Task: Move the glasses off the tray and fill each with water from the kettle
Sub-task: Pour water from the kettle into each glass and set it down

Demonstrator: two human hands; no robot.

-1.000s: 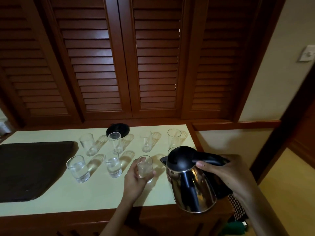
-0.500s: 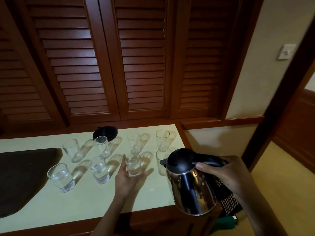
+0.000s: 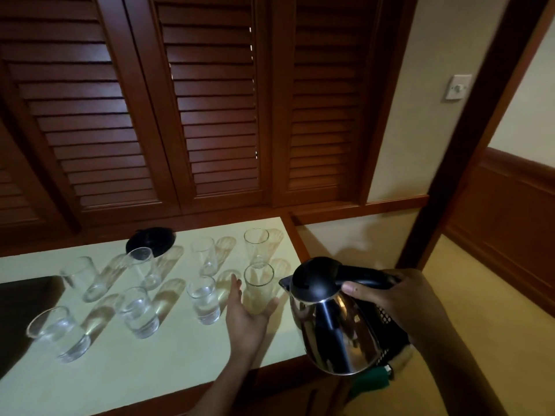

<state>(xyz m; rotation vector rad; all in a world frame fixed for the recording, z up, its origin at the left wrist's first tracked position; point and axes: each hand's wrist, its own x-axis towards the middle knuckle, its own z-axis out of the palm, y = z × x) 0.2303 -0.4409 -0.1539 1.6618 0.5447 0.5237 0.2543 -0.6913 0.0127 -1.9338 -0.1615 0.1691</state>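
Farthest left of the rounded steel kettle with its black lid [image 3: 330,319] lies the dark flat tray [image 3: 24,298], with no glass on the part I can see. All eight tumblers stand on the pale counter top [image 3: 150,370] between tray and kettle. The three short clear front-row glasses [image 3: 138,313] further from the kettle hold water. A moment ago my left hand [image 3: 246,319] was wrapped round the third of them. Now it has let go and slid toward the kettle, fingers straight and spread either side of the empty clear glass [image 3: 258,288] just left of the spout; whether it touches, I cannot tell. I judge this one is next to fill, with the seemingly dry back row [image 3: 204,256] after it. The kettle hangs off the counter's right end, long axis near vertical, spout pointing left at that glass, not yet tipped. My right hand [image 3: 399,298] is clamped on its black handle.
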